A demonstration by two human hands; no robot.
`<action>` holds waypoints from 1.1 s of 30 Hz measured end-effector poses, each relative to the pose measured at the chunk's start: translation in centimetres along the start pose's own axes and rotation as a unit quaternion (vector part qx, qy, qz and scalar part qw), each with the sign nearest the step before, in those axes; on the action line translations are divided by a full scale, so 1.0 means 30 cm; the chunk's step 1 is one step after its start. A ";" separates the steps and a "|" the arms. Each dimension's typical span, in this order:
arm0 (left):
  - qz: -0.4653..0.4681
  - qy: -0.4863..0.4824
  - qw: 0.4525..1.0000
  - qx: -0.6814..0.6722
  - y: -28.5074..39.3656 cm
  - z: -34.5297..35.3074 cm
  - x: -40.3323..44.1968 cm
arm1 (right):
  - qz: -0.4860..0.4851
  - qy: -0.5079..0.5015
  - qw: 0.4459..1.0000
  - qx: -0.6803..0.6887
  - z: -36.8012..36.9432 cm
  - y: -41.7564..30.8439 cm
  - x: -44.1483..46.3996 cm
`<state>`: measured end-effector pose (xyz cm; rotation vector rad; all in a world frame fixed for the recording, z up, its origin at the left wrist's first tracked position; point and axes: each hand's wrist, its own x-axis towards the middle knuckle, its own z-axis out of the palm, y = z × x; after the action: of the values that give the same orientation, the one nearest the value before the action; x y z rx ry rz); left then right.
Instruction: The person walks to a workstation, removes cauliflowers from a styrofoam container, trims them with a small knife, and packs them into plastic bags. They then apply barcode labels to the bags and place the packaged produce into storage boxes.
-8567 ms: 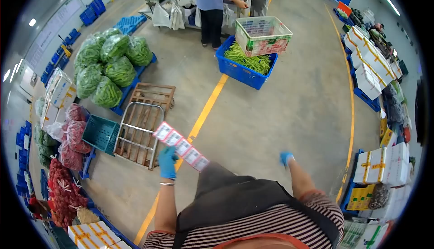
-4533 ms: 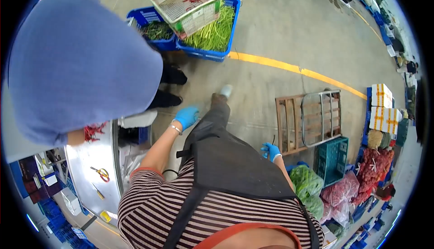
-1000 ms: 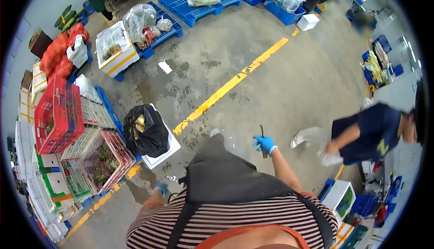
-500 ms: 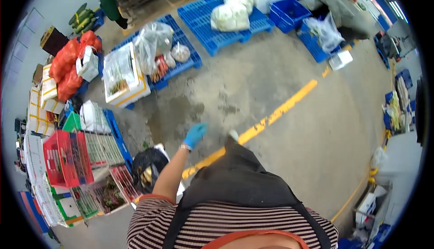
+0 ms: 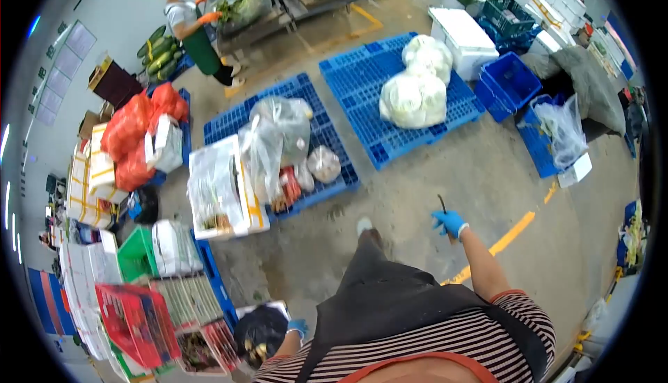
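My right hand, in a blue glove, is closed around a thin dark tool with a curved tip, held out over the floor at the right. My left hand, also blue-gloved, hangs low beside my dark apron, close to a black plastic bag with pale items in it. The fingers of the left hand are small and blurred, so their shape is unclear. One pale shoe of mine shows ahead on the floor.
Ahead are blue pallets with bagged cabbages and a white foam box. Red crates stand at the left. A person in a green apron handles leafy greens at the back. A blue bin is at the right.
The pallets and foam box look nearer and lower in view. My left hand has swung back from in front of me. My right hand with the tool is in view again after being hidden.
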<state>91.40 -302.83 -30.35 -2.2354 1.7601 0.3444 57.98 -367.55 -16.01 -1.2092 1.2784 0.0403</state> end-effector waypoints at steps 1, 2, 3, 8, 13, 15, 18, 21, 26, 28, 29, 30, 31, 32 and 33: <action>-0.003 0.011 1.000 -0.018 -0.032 -0.039 0.133 | 0.041 -0.005 0.999 0.026 0.003 -0.079 0.007; -0.016 -0.021 0.998 -0.051 -0.088 -0.094 0.302 | 0.055 0.004 0.998 -0.017 -0.005 -0.082 0.031; -0.033 -0.064 0.994 -0.084 -0.135 -0.162 0.480 | 0.067 0.013 0.996 -0.061 -0.025 -0.073 0.082; -0.057 -0.006 0.975 -0.213 -0.389 -0.637 1.586 | 0.240 0.056 0.969 0.029 -0.166 -0.011 0.154; -0.122 0.023 0.747 -0.653 -0.440 -1.090 2.489 | 0.343 0.045 0.936 0.064 -0.266 0.060 0.353; -0.119 0.021 0.703 -0.701 -0.408 -1.352 2.694 | 0.349 0.040 0.931 0.098 -0.314 -0.070 0.478; -0.128 -0.036 0.669 -0.731 -0.422 -1.478 2.875 | 0.313 0.022 0.939 0.142 -0.470 -0.391 0.703; -0.079 -0.133 0.799 -0.582 -0.558 -1.464 2.939 | 0.221 -0.007 0.950 0.220 -0.637 -0.741 0.979; 0.123 -0.085 0.965 -0.214 -0.857 -1.621 3.065 | 0.251 -0.007 0.939 0.236 -0.878 -1.409 1.225; -0.065 -0.144 0.906 -0.391 -0.926 -1.719 3.115 | 0.250 -0.013 0.949 0.191 -0.935 -1.621 1.348; -0.228 -0.159 0.777 -0.565 -0.947 -1.766 3.150 | 0.253 -0.008 0.956 0.149 -0.953 -1.721 1.417; -0.341 -0.144 0.646 -0.668 -0.973 -1.814 3.193 | 0.254 -0.002 0.961 0.109 -0.966 -1.823 1.493; -0.398 -0.137 0.563 -0.711 -0.994 -1.833 3.234 | 0.246 0.004 0.965 0.093 -0.977 -1.905 1.589; -0.431 -0.149 0.518 -0.724 -1.018 -1.820 3.276 | 0.223 0.013 0.970 0.095 -0.987 -2.069 1.642; -0.449 -0.180 0.492 -0.724 -1.046 -1.739 3.325 | 0.217 -0.004 0.971 0.099 -1.015 -2.132 1.757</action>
<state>145.90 -404.99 -14.54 -2.9507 -0.6398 2.3255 95.82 -446.81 -6.99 -0.7435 1.4827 0.2305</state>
